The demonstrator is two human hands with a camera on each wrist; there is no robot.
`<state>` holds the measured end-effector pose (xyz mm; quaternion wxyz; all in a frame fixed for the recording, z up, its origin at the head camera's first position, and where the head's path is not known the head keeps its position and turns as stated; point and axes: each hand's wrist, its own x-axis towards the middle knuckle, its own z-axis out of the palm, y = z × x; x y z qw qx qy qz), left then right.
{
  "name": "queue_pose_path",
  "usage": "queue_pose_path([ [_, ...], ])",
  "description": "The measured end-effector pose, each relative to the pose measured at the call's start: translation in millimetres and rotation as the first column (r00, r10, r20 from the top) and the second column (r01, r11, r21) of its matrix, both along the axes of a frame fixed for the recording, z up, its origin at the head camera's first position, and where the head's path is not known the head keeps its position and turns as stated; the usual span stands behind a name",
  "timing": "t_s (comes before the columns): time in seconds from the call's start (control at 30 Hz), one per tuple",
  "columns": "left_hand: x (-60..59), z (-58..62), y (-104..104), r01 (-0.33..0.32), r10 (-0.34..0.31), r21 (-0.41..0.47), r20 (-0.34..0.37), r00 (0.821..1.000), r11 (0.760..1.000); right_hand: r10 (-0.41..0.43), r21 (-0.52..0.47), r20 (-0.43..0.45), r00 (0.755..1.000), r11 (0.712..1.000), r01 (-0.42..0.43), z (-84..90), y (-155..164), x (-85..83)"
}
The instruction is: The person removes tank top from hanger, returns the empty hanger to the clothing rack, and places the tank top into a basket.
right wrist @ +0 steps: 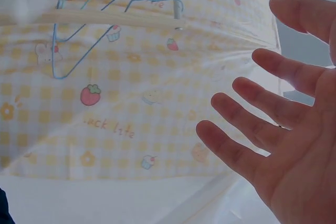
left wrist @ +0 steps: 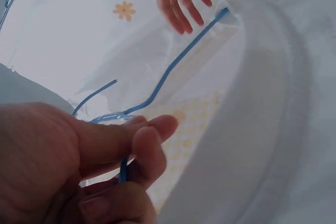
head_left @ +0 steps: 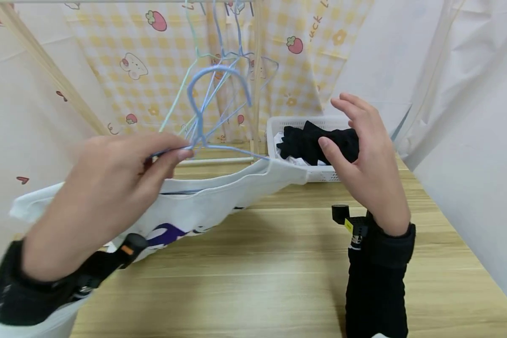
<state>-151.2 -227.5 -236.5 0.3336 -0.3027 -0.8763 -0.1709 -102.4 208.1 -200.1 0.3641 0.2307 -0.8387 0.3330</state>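
Note:
My left hand (head_left: 114, 169) pinches a blue hanger (head_left: 217, 70) near the base of its hook, between thumb and fingers. From the hanger hangs a white garment (head_left: 219, 197) with a dark purple print on its front; its neckline faces up. One hanger arm runs into the garment's right shoulder, as the left wrist view also shows with the blue hanger wire (left wrist: 181, 56). To the right, my right hand (head_left: 369, 159) is held up, apart from the garment, fingers spread and holding nothing. The right wrist view shows that hand's fingers (right wrist: 278, 98) extended.
A white basket (head_left: 325, 174) with black cloth (head_left: 317, 141) stands at the back right of the wooden table (head_left: 279, 281). Behind the held hanger, several hangers (head_left: 226, 58) hang from a rack with a wooden post (head_left: 257, 70). A patterned curtain (head_left: 312, 28) hangs at the back.

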Motion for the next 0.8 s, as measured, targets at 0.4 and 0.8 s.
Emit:
queue_pose_path([
  [0.4,44.5,68.5,146,0.249,-0.236,0.388,-0.082,0.968,0.887,-0.095,-0.116,-0.169,0.981,0.99,0.076,6.1,-3,17.3],
  [0.8,38.7,43.1,168,0.279,-0.253,0.54,-0.124,0.959,0.794,-0.126,-0.078,-0.204,0.971,0.991,0.112,3.9,-2,15.0],
])
